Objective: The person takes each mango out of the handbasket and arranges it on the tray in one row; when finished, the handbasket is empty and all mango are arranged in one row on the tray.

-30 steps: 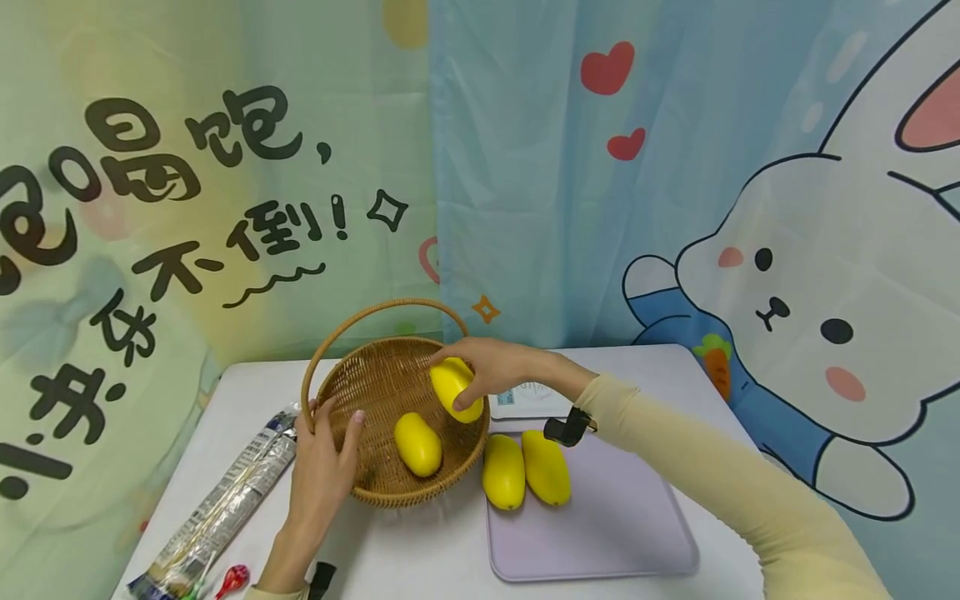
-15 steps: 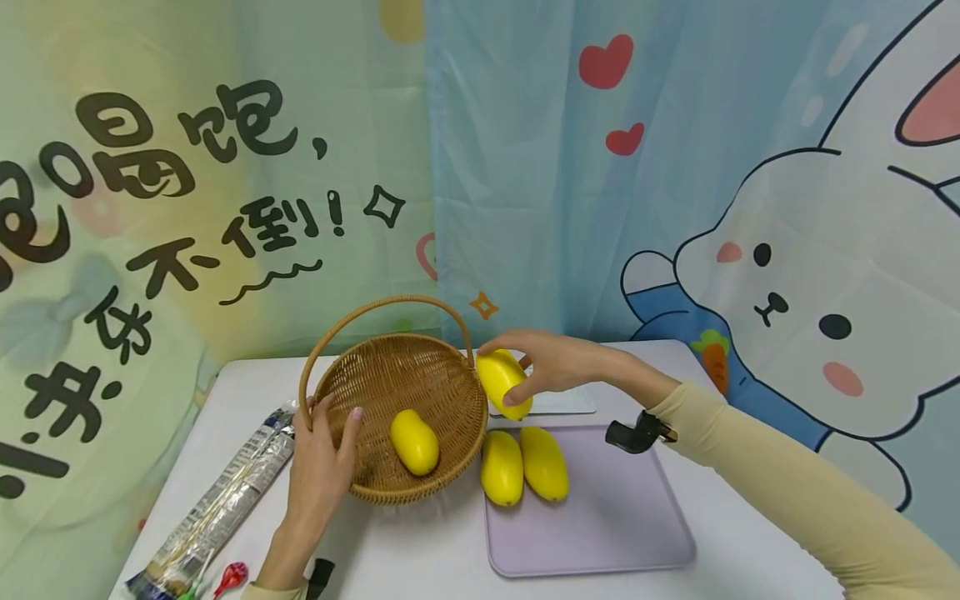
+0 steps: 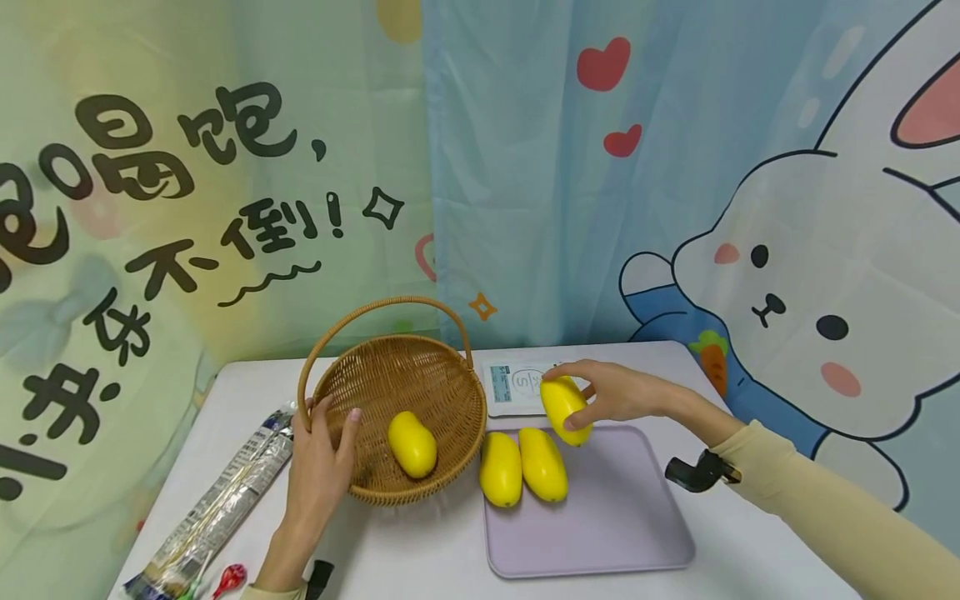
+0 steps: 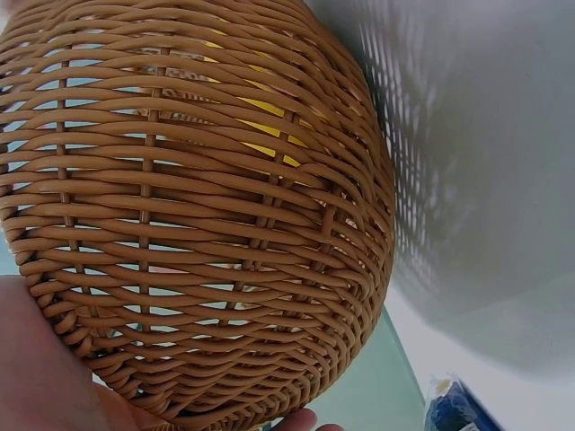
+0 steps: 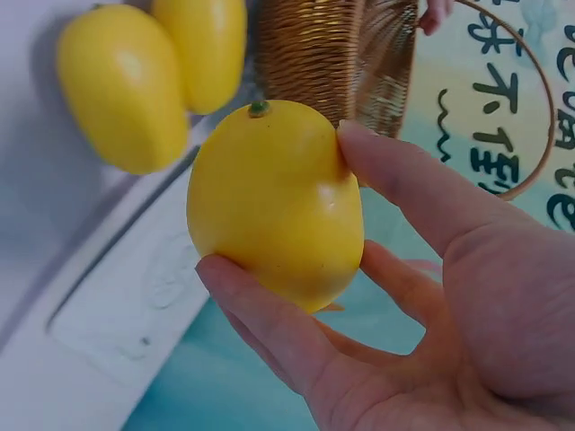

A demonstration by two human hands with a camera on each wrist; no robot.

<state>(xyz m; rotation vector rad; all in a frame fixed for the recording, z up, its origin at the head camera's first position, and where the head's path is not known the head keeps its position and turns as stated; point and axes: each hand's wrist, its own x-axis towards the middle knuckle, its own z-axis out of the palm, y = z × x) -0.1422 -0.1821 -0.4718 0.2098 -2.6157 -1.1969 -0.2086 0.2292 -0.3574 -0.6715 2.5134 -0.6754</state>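
Fruit (image 3: 564, 407) hangs near two others (image 3: 543, 465) on the tray (image 3: 615, 525).

Beyond the right hand (image 5: 458, 341), which pinches a yellow fruit (image 5: 274, 206), are two similar fruits (image 5: 121, 90) and a wicker basket (image 5: 310, 54).

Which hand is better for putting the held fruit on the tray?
Probably the right hand: it holds the yellow fruit near the far edge of the tray. The left hand is farther away, holding the basket.
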